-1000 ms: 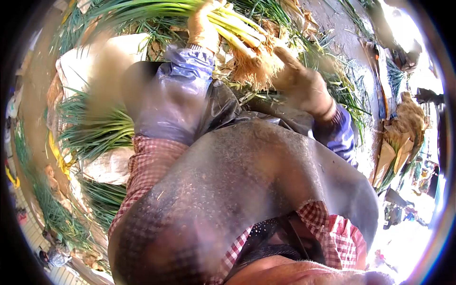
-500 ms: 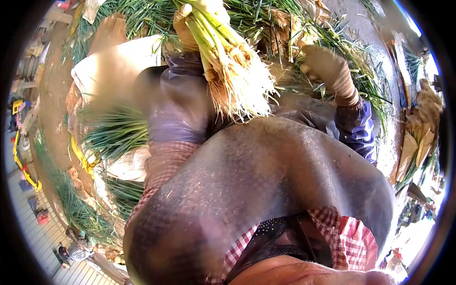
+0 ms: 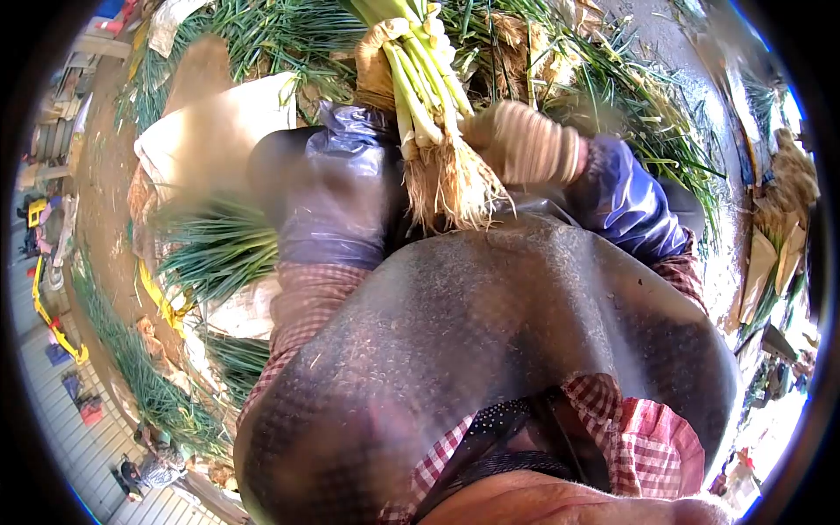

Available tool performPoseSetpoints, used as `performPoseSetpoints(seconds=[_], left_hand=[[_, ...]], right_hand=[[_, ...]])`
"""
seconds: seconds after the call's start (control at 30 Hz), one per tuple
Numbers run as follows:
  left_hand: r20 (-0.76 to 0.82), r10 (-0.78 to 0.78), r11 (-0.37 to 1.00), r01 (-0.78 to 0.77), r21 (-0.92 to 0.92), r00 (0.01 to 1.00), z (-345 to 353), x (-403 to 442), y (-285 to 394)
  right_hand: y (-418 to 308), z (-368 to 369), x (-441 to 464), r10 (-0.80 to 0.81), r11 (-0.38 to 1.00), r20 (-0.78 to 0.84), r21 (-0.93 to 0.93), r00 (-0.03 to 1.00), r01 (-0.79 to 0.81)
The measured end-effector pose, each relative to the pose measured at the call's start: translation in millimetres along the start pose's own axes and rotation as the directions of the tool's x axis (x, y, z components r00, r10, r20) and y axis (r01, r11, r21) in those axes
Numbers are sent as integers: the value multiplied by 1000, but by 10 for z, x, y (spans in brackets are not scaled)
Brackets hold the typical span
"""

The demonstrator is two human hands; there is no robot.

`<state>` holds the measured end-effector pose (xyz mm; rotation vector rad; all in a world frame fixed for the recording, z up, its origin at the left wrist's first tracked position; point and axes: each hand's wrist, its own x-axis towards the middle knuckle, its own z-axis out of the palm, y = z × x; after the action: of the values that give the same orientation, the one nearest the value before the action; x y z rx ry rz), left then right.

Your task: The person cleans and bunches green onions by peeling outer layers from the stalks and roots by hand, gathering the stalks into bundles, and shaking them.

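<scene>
My left hand (image 3: 376, 66), in a tan work glove, is closed round a bunch of green onions (image 3: 424, 87). The bunch hangs root end down, with its pale stringy roots (image 3: 455, 184) above my lap. My right hand (image 3: 521, 144), in a striped, dirty glove, is at the right side of the bunch, just above the roots. Its fingers are bent against the white stalks, and the fingertips are partly hidden there. The green tops run out of view at the upper edge.
A dark apron (image 3: 490, 306) covers my lap. More green onions (image 3: 223, 245) lie at my left beside a pale sack (image 3: 219, 122). Loose leaves (image 3: 647, 114) are heaped ahead and to the right. A yellow strap (image 3: 157, 293) lies on the left; a person (image 3: 157, 464) is at lower left.
My right hand has come in from the right to the stalks just above the roots. My left hand and the bunch have shifted slightly right, and the bunch hangs more upright.
</scene>
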<state>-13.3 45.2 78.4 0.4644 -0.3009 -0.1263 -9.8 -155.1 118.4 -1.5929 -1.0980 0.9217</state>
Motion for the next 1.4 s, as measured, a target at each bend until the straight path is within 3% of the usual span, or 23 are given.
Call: performPoseSetpoints(seconds=[0.03, 0.1, 0.13, 0.2, 0.23, 0.27, 0.33, 0.4, 0.43, 0.47, 0.53, 0.6, 0.67, 0.77, 0.8, 0.83, 0.87, 0.97, 1.03, 1.17, 1.3, 1.33, 1.4], left_hand=[[-28, 5, 1000, -5, -5, 1000, -4, 4, 6], [48, 5, 999, -3, -37, 999, -34, 31, 47], [102, 14, 992, -1, -123, 995, -52, 46, 61], [46, 53, 990, -59, 129, 998, -50, 43, 270], [188, 76, 994, -61, -86, 979, 76, 26, 244], [224, 54, 998, -47, -39, 973, 161, -2, 343], [349, 33, 988, 21, -152, 937, 238, -64, 445], [292, -28, 982, 81, -173, 956, 365, -154, 536], [304, -66, 984, 112, -136, 950, 394, -168, 577], [340, -133, 976, 182, -116, 931, 393, -149, 607], [322, -254, 959, 281, -41, 912, 478, -178, 653], [193, -312, 947, 321, -18, 930, 549, -239, 640], [99, -428, 904, 425, 52, 898, 716, -342, 645], [-266, -655, 649, 707, 280, 707, 1147, -426, 682], [-402, -676, 480, 783, 396, 617, 1423, -443, 661], [-424, -652, 505, 777, 376, 629, 1406, -623, 604], [-448, -626, 538, 770, 344, 638, 1344, -834, 560], [-546, -658, 366, 853, 371, 519, 1295, -1233, 820], [-671, -556, 95, 840, 534, 490, 1363, -1460, 1004], [-815, -460, 37, 925, 377, 351, 1490, -1764, 1189], [-790, -465, 35, 900, 435, 400, 1401, -1909, 1288], [-815, -348, 104, 884, 457, 462, 1391, -1988, 1282], [-797, -405, 38, 879, 475, 449, 1370, -1902, 1302]], right_hand=[[57, -2, -36, 40, 998, 18, 56, 999, -41], [257, -16, -133, -302, 885, 7, -370, 953, 283], [290, -101, -211, -261, 879, 100, -387, 960, 279], [126, -275, -392, -76, 860, 239, -475, 968, 185], [254, -369, -502, 5, 662, 199, -735, 980, 146], [501, -474, -665, 72, 393, 121, -916, 990, 84], [1320, -987, -992, 25, -158, 406, -901, 914, 405], [1276, -1147, -1175, -65, -55, 144, -988, 987, 141], [1207, -1109, -1186, 142, 546, -359, -749, 923, -376], [767, -1019, -1102, 302, 785, -428, -395, 852, -477], [689, -875, -891, 123, 992, -313, 48, 942, -113], [531, -667, -560, -50, 979, -132, 189, 990, 75], [276, -427, -234, -111, 885, 96, 463, 989, 54], [184, -67, 140, -216, 643, 94, 763, 972, 70], [132, -55, 216, -229, 536, 72, 842, 971, 63], [89, -182, 207, -293, 432, -129, 866, 947, 252], [329, -301, 240, -40, 363, -174, 915, 984, 176], [693, -790, 117, 165, 174, -575, 817, 801, 550], [1068, -1262, -216, 285, 400, -791, 612, 541, 683], [1553, -1767, -896, 348, 629, -930, 327, 120, 705], [1625, -2079, -1377, 272, 737, -962, 185, -34, 649], [1562, -2106, -1357, 236, 758, -971, 164, -31, 631], [1241, -2056, -1310, 107, 810, -993, 118, 52, 575]])
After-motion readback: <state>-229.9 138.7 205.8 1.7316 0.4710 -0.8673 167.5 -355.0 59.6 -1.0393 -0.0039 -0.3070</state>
